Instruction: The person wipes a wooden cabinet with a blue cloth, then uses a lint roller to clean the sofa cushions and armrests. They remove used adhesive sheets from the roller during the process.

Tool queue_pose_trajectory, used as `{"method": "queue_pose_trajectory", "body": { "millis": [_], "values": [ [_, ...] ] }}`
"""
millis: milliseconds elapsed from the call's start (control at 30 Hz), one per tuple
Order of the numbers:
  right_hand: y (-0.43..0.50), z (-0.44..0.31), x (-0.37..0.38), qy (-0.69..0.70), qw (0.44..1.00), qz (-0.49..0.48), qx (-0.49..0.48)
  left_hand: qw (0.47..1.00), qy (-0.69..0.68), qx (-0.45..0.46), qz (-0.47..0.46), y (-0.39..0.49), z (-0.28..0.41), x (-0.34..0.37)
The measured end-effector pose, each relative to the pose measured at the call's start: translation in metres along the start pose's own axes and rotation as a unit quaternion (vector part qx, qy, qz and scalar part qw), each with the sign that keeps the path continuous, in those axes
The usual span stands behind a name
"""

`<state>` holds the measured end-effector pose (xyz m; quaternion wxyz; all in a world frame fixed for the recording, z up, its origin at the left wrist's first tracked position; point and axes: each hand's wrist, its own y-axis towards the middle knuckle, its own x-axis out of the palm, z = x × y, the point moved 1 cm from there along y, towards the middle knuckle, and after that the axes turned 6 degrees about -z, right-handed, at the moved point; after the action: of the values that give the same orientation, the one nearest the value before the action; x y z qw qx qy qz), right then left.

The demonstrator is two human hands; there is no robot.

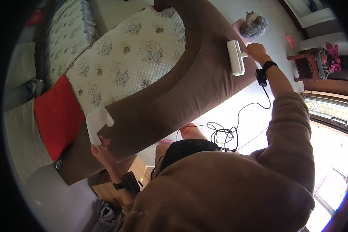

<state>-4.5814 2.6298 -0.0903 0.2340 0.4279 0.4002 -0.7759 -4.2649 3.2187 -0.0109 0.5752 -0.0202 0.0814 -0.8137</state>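
Observation:
A white lint roller (235, 58) is gripped by its handle in my right hand (257, 52), out at the upper right. Its roll lies over the brown sofa arm (203, 58); whether it presses on the fabric I cannot tell. Between the fingers of my left hand (102, 148) is one end of a curling white sheet (96, 123), which looks like a strip of adhesive paper. The sheet's far part bends over near the sofa's brown side and the corner of the quilted floral seat cover (124, 55).
A red cushion (58, 116) rests left of the sheet. On the floor beyond the sofa arm sits a grey-and-white cat (253, 25). A black cable (224, 134) runs from my right wrist device to a tangle by my legs. A wooden box (133, 171) stands below my left forearm.

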Motion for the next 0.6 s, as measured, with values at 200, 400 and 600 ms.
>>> {"method": "queue_pose_trajectory", "body": {
  "millis": [200, 400, 600],
  "values": [
    [-0.029, -0.170, -0.013, 0.214, 0.963, 0.012, -0.165, 0.999, -0.003, -0.007, 0.033, 0.001, 0.005, 0.013],
    [-0.032, -0.234, 0.005, 0.181, 0.967, 0.049, -0.174, 0.999, 0.007, 0.027, -0.039, 0.011, 0.021, 0.035],
    [-0.122, -0.013, 0.094, 0.046, 0.986, -0.099, 0.127, 0.997, -0.016, 0.042, -0.066, 0.015, 0.014, 0.014]
  ]
}}
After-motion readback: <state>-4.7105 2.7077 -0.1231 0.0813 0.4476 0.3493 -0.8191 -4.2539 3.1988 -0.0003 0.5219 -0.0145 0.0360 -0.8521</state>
